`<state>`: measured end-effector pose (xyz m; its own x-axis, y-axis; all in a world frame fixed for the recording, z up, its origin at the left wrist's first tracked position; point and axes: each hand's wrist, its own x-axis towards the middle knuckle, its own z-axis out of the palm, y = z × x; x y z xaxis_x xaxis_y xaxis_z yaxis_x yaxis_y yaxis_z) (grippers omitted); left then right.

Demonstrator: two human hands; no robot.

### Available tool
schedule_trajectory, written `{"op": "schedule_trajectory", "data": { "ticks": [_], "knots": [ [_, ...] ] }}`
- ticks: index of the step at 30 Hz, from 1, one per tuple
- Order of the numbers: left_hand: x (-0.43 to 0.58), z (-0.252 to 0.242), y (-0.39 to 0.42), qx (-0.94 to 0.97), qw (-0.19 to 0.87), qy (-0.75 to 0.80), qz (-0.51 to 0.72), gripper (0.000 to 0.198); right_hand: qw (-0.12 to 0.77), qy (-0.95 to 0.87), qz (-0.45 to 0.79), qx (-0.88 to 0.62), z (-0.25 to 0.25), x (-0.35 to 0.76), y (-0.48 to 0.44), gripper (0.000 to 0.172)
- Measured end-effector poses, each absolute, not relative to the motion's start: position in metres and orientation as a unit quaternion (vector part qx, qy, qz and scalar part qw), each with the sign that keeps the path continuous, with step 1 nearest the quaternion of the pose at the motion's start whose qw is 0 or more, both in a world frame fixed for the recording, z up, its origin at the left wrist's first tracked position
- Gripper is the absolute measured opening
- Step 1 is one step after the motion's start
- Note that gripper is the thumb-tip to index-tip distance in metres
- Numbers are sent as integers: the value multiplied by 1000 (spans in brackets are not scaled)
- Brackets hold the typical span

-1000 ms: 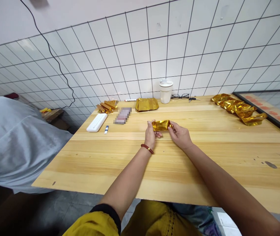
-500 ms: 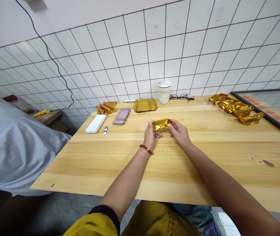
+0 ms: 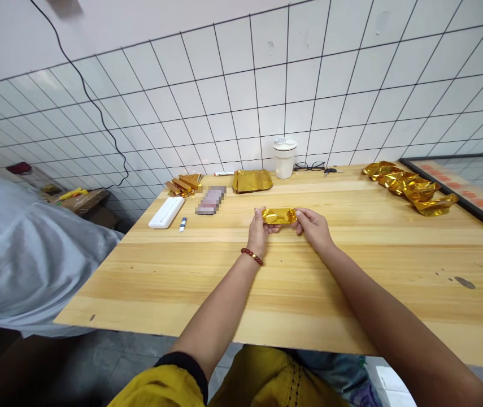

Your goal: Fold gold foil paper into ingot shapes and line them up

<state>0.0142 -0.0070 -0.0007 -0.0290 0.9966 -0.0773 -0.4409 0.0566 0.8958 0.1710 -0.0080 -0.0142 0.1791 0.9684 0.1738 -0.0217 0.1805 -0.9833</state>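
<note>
A small folded piece of shiny gold foil paper point(image 3: 279, 216) is held level between my hands, just above the wooden table point(image 3: 207, 282). My left hand point(image 3: 259, 229), with a red bead bracelet at its wrist, grips the left end, thumb on top and fingers underneath. At the right end, my right hand point(image 3: 312, 227) pinches the foil paper between thumb and fingers. Some of the fingertips are hidden behind and under the foil paper. Beyond my hands lies a flat stack of gold foil sheets point(image 3: 252, 181).
Folded gold foil pieces point(image 3: 410, 187) lie in a row at the right, beside a black-framed panel point(image 3: 474, 209). At the left are gold strips point(image 3: 184, 185), a white case point(image 3: 166, 212), a glue stick point(image 3: 182, 224) and a pixelated item point(image 3: 210, 200). A white cup point(image 3: 284, 158) and glasses point(image 3: 309, 167) stand behind.
My right hand has shifted slightly right, its thumb moving from the foil's front face to its right end. The foil paper now shows a flatter, more even top. My left hand keeps its grip.
</note>
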Motion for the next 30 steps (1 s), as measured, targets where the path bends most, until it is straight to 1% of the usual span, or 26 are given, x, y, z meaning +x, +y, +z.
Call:
{"op": "schedule_trajectory", "data": {
  "ticks": [6, 10, 13, 16, 19, 23, 26, 28, 30],
  "knots": [
    [11, 1, -6, 346, 601, 380, 613, 59, 590, -496, 417, -482, -9, 169, -13, 59],
    [9, 0, -4, 331, 601, 378, 621, 51, 582, -537, 396, -464, -5, 170, -18, 48],
    [9, -1, -3, 324, 600, 381, 625, 49, 584, -548, 394, -451, -6, 171, -18, 50],
    [11, -2, -3, 327, 599, 387, 620, 50, 602, -519, 412, -446, -8, 174, -14, 52],
    [13, -2, -6, 358, 593, 404, 598, 49, 605, -511, 415, -448, -8, 176, -12, 51],
    [13, -5, -10, 449, 543, 410, 579, 42, 579, -534, 445, -427, -5, 177, -13, 47],
    [13, -9, -10, 477, 543, 403, 561, 51, 561, -543, 465, -417, -4, 176, -16, 45],
    [12, -10, -10, 479, 556, 398, 550, 60, 546, -553, 469, -420, -5, 174, -17, 46],
    [13, -9, -11, 477, 559, 398, 549, 64, 526, -571, 465, -426, -6, 172, -18, 49]
  ]
}}
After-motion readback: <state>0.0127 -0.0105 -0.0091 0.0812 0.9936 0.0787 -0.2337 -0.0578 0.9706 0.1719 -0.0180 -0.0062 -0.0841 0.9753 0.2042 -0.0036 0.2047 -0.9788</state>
